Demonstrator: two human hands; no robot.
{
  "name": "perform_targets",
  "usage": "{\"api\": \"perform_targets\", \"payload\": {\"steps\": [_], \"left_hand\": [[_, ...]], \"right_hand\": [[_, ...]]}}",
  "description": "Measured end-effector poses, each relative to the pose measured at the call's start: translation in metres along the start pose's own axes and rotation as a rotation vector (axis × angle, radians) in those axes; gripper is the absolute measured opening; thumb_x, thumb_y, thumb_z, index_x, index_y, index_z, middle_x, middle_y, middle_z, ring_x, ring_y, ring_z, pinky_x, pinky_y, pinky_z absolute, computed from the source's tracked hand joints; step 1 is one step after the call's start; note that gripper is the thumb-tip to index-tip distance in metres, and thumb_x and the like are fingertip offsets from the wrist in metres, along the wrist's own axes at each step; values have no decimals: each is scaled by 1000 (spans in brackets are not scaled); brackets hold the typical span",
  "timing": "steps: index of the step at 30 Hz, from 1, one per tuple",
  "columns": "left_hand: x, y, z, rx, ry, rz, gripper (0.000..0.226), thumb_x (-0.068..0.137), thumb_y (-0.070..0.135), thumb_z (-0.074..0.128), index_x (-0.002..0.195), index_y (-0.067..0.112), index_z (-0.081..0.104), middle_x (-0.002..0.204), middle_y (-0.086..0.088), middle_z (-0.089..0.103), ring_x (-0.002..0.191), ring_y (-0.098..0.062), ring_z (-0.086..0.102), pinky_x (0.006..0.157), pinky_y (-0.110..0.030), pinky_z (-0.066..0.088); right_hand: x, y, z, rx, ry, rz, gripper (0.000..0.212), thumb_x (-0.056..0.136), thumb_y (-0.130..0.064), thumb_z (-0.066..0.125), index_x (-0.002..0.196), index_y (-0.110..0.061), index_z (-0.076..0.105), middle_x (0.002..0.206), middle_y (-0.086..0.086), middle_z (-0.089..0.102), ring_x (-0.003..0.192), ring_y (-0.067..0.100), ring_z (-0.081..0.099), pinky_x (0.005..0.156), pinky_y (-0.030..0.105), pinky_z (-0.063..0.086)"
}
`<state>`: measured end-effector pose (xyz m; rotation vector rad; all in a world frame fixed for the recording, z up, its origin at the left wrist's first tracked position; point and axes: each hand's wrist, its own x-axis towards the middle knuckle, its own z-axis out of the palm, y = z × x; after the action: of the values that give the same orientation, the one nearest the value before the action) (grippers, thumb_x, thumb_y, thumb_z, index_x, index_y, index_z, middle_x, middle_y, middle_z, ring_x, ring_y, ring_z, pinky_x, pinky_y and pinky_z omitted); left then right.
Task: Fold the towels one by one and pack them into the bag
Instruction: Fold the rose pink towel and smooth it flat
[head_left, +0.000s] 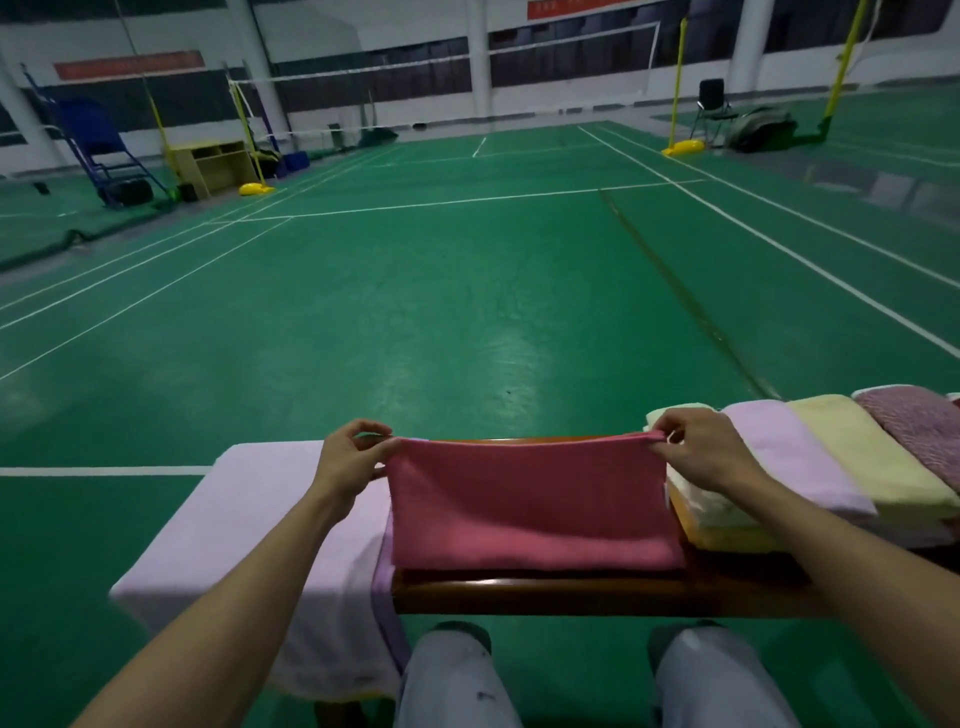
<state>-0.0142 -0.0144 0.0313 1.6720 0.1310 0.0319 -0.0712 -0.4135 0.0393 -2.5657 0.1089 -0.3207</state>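
Note:
A pink towel lies folded on a brown wooden bench in front of me. My left hand pinches its far left corner and my right hand pinches its far right corner, lifting that far edge slightly. A lilac towel is spread over the bench's left end and hangs down. To the right lies a row of folded towels: lilac, pale yellow and mauve, with cream and orange ones under my right forearm. No bag is in view.
My knees in light trousers are below the bench's near edge. Green badminton court floor stretches ahead, with net posts, a wooden cabinet and an umpire chair far left, and a black chair far right.

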Motion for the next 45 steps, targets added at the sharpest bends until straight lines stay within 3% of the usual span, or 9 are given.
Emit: {"api": "perform_targets", "payload": {"steps": [4,7,11,22,25,29,33,39,45], "left_hand": [[50,-16,20,214,3,18,19,80,-4,72,82,9,58,74,-8,63,67,-17,58,54,-14,48],[80,-33,30,336,-9,1,18,79,-2,74,87,5,60,75,-8,63,69,-18,58,58,-14,46],[103,-53,40,487,-28,-15,20,77,5,78,90,4,63,76,-7,65,69,-18,59,61,-21,45],[112,-73,47,755,-15,102,25,75,14,80,94,8,65,86,-3,68,79,-17,62,78,-27,47],[114,-59,57,783,2,177,26,76,5,76,99,4,64,91,-6,68,82,-16,58,77,-24,42],[107,-34,105,699,-153,196,14,84,5,69,98,3,65,92,-15,69,70,-17,60,70,-28,48],[80,-15,172,370,-450,40,10,93,-1,54,101,4,58,88,-14,67,58,-10,59,50,-20,48],[59,-9,245,211,-731,-119,27,92,-10,45,107,10,55,106,-13,61,92,-20,59,72,-30,52],[56,-17,285,306,-876,-224,43,84,-18,40,118,7,49,93,-8,62,69,-19,55,63,-29,47]], "right_hand": [[38,1,18,-216,1,121,12,84,-27,71,90,-18,76,103,4,68,106,29,57,85,37,47],[58,6,38,-378,-81,198,8,86,-31,70,90,-26,75,110,-1,59,115,26,44,89,41,37],[69,18,59,-503,-142,222,11,86,-29,68,96,-25,69,116,-2,50,114,24,33,92,45,31],[62,19,79,-734,-96,107,12,86,-18,59,94,-25,67,112,0,54,113,27,39,90,46,31],[60,19,72,-603,-16,-15,26,78,-12,65,103,-19,69,126,5,54,124,29,39,100,44,26],[31,-1,72,-53,-32,-122,35,83,-11,69,117,-3,65,129,13,56,120,27,50,108,31,33],[-3,-8,94,261,-78,102,51,85,-22,73,132,-12,55,125,2,57,116,19,55,104,34,46],[-21,14,113,928,29,442,69,84,8,67,145,-3,37,142,12,48,130,21,49,108,43,45],[-21,19,117,1030,79,436,68,83,21,58,144,-1,36,137,11,49,130,24,50,103,27,45]]}}
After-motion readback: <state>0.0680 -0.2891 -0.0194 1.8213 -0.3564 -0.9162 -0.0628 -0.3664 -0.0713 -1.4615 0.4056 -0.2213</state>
